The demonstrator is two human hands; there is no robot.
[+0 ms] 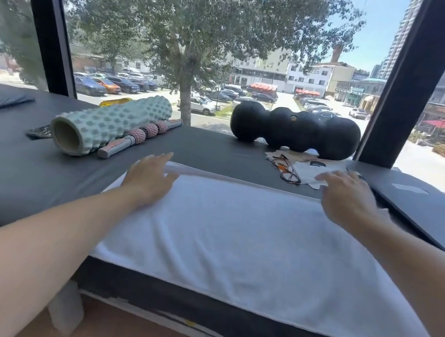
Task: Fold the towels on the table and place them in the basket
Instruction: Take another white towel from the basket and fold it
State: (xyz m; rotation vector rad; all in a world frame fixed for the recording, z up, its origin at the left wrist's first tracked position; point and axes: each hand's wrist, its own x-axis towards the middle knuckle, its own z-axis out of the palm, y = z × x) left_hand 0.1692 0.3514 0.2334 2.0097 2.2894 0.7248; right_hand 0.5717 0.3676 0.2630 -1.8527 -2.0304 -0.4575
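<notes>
Towel (249,243) spread flat, white, across the near edge of the dark bench (35,174), reaching almost from one side to the other. Soft and light, I'd say, limp enough to sag when lifted, so the far corners look like the places to pinch. Left hand (151,178) lies flat on the far left corner, fingers (161,158) straight, gripping nothing. Right hand (347,197) is spread over the far right edge, fingers relaxed, holding nothing either. No basket in view. Beyond, glasses (288,169) on a cloth (309,172), a ridged roller (109,125), a black lumpy roller (295,131). No readable writing.
</notes>
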